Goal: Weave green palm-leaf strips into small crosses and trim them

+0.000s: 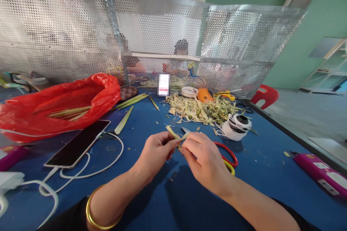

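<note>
The head camera looks forward and down, close over the hands (202, 160), across the blue table (265, 158).

Gold bangle (87, 209) above left hand (155, 149) (black sleeves (65, 219)).

Red bag (54, 104), phone (78, 142), thread spool (236, 127)

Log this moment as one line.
left hand: pinches leaf strip | right hand: pinches leaf strip | scissors: on table, under right hand
</note>
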Demonstrator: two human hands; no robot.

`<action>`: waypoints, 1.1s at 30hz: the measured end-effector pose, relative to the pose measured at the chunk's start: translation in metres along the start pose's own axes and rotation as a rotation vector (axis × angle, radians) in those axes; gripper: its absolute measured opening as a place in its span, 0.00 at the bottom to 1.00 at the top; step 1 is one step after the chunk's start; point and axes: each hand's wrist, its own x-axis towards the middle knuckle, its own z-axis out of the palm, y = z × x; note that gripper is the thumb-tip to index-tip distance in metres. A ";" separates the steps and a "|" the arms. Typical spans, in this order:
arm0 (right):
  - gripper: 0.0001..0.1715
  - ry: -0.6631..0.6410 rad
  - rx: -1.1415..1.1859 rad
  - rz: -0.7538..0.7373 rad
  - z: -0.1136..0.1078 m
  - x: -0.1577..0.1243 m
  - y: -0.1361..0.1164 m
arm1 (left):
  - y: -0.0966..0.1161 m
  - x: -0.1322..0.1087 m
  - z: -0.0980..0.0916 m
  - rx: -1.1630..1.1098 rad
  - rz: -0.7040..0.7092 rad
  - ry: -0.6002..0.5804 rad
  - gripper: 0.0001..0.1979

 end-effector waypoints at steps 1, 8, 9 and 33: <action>0.14 0.011 0.003 -0.004 0.001 0.000 0.000 | 0.000 0.001 0.000 -0.003 0.003 0.009 0.12; 0.21 0.001 0.701 0.613 0.010 0.006 0.016 | 0.000 0.003 -0.005 -0.188 -0.103 -0.038 0.15; 0.21 0.030 0.798 0.683 0.010 0.007 0.018 | 0.001 0.003 -0.005 -0.199 -0.131 -0.055 0.16; 0.15 0.260 0.716 0.601 0.006 0.012 0.027 | 0.001 -0.002 -0.002 -0.197 -0.185 -0.150 0.19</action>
